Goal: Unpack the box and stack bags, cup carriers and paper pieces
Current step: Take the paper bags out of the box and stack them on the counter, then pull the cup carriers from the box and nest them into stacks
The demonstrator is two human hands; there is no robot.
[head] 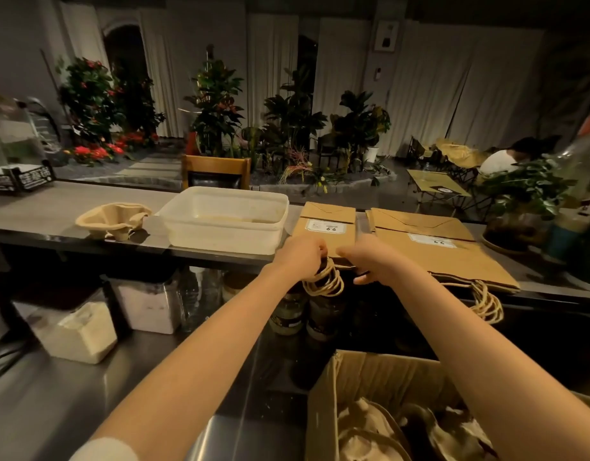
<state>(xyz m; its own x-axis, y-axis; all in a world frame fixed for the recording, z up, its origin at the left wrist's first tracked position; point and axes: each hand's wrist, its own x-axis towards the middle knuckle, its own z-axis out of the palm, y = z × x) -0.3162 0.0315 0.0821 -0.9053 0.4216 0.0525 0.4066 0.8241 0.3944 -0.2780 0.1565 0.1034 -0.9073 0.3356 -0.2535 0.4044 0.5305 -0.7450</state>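
Small bags (328,224) and big bags (446,257) stacked, one cup carrier (114,219) out, box (323,404) not yet empty; my left hand (300,254) grips handles (323,282), right hand (370,257) unclear.

A white sleeve (104,449) edge shows on the left arm (194,361).

Pale floor-length curtains (426,104) are hung along the far wall (14,44), and a dark arched doorway (125,58) is set into it at the left. Leafy potted plants (287,118) are grouped before the curtains, with red flowers (87,152) massed at the left. A wooden chair (216,164) is placed just behind the grey tabletop (74,207). A low folding table (435,186) is seen at the right. The room is dimly lit.
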